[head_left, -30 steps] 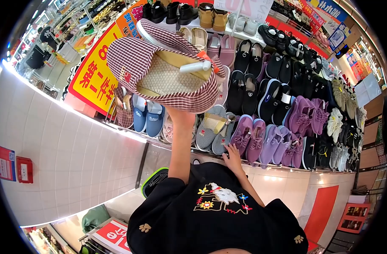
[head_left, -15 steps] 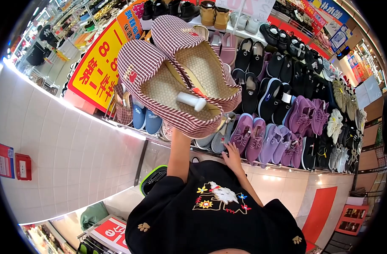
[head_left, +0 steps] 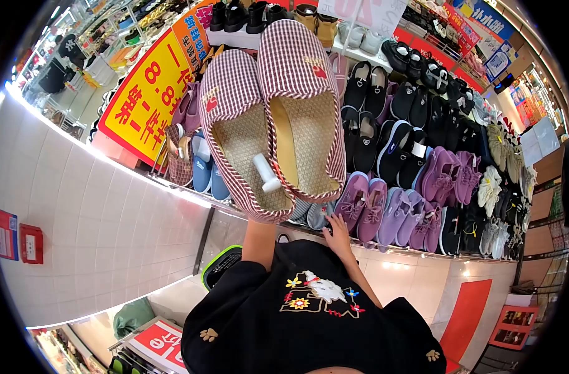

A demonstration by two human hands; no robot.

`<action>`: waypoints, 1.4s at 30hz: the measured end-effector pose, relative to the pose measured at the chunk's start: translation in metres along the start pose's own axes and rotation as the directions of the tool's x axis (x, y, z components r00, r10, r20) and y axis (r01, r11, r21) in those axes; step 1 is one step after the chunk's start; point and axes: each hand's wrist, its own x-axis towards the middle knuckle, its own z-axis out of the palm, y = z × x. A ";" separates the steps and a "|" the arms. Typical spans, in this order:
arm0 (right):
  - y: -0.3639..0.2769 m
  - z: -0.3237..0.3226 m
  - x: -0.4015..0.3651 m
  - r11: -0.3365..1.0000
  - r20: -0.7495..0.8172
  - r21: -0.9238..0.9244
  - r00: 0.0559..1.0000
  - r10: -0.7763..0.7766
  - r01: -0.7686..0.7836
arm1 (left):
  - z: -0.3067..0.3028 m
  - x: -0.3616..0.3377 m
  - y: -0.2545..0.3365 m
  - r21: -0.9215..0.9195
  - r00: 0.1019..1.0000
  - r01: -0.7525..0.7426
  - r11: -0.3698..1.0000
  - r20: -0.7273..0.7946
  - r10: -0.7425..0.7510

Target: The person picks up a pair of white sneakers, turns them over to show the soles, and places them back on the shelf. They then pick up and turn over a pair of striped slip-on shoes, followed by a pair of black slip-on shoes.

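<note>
A pair of red-and-white checked slippers [head_left: 303, 68] with woven insoles is held up in front of the shoe display, toes pointing away. My left hand supports them from beneath and is hidden behind their heels; only the left forearm [head_left: 257, 243] shows. In the left slipper lies a white plastic security tag [head_left: 267, 173]. My right hand [head_left: 338, 235] rests at the front edge of the display with fingers apart, holding nothing. Beside its fingertips are grey slippers [head_left: 320, 214] and a pair of purple lace-up shoes [head_left: 353, 199].
Rows of black shoes [head_left: 365, 140] and lilac shoes [head_left: 399, 215] fill the display to the right. Blue slippers [head_left: 202, 168] and a yellow price sign [head_left: 144, 93] stand at the left. A black basket with a green rim [head_left: 217, 257] is on the floor beside me.
The slippers have turned more upright, with their toes swinging right and away from me. The tag has shifted to the left with them. My right hand stays at the display edge.
</note>
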 end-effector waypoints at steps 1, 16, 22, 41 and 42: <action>0.000 0.000 0.000 1.000 -0.001 -0.001 1.000 -0.001 0.001 | 0.000 -0.002 0.000 0.008 1.000 -0.001 1.000 0.001 0.001; -0.092 -0.121 0.032 0.926 -0.372 0.346 0.928 -0.013 0.151 | -0.012 0.045 -0.014 0.333 0.981 -0.028 0.943 0.190 -0.038; -0.209 -0.236 0.013 0.825 -0.576 0.351 0.797 -0.183 0.444 | -0.042 -0.003 -0.007 0.517 0.901 -0.056 0.854 0.394 -0.179; -0.180 -0.147 0.047 0.748 -0.032 0.648 0.986 -0.162 0.143 | -0.003 -0.055 0.024 0.683 0.619 -0.314 0.660 0.674 -0.403; -0.176 -0.144 0.048 0.742 -0.036 0.653 0.985 -0.166 0.149 | -0.007 -0.054 0.018 0.663 0.593 -0.387 0.641 0.711 -0.377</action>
